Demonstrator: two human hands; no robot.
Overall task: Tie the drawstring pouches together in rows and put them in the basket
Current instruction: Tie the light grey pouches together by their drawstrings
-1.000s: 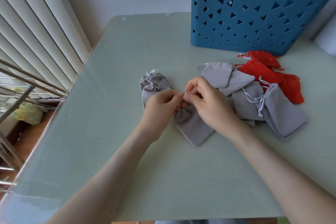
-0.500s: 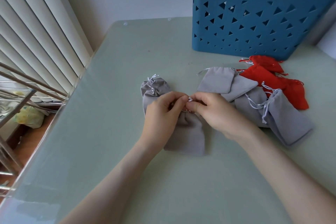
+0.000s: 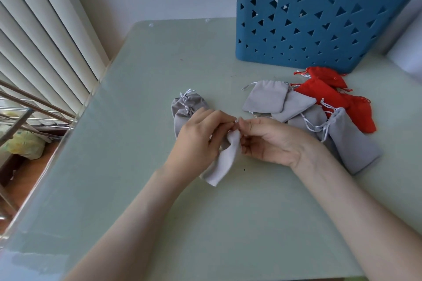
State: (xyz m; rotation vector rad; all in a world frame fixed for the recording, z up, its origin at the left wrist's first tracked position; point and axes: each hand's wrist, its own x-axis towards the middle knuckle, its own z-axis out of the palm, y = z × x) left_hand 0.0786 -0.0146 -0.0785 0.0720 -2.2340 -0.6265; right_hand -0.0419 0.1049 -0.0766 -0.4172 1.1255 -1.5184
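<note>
Ribbed cream vertical blinds point(image 3: 45, 41) fill the left edge. Below them are thin metal rails point(image 3: 29, 100) and a crumpled yellow-green bag point(image 3: 25, 146), both cut off by the frame. The desk point(image 3: 137, 201) is smooth, pale green and glossy, with rounded corners. Left of centre on it lies a tied grey pair point(image 3: 186, 107) of soft, velvety pouches joined by knotted silver cord, its near end hidden under the left hand point(image 3: 198, 139). That hand's fingers are curled, thumb and fingertips pinching the drawstring point(image 3: 236, 120) at the gathered mouth of the held grey pouch point(image 3: 225, 162), which droops limp to the desk. The right hand point(image 3: 271, 141) meets it fingertip to fingertip and pinches the same cord, its other fingers loosely curled. The cord's knot is too small to make out. Further right, a loose grey heap point(image 3: 265, 100) of pouches overlaps the red pouches point(image 3: 319, 91), just before a blue plastic basket point(image 3: 308, 29) pierced with triangles, its top cropped.
</note>
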